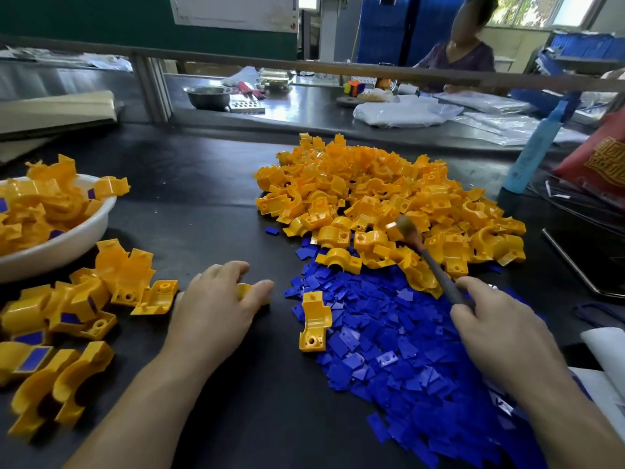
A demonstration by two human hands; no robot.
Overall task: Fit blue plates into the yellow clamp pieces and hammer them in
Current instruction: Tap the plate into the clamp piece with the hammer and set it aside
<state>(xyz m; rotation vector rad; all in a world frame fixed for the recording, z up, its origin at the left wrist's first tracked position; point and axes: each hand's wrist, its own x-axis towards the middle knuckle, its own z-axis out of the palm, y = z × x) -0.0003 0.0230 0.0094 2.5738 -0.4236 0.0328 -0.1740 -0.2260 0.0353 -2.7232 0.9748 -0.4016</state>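
Observation:
My left hand (216,299) presses on a yellow clamp piece (244,290) on the dark mat, mostly hiding it. My right hand (497,330) grips the handle of a small hammer (411,231), whose blurred head hovers over the big heap of yellow clamp pieces (389,194). A spread of small blue plates (389,333) lies between my hands and under my right wrist. One loose yellow clamp (313,321) rests on the edge of the blue plates. Clamps with blue plates fitted (32,358) lie at the left.
A white bowl (67,242) of finished yellow clamps stands at the far left, with more clamps (111,286) beside it. A blue bottle (531,150) and red bag (602,160) stand at the right. A person sits behind a rail (304,66) at another table.

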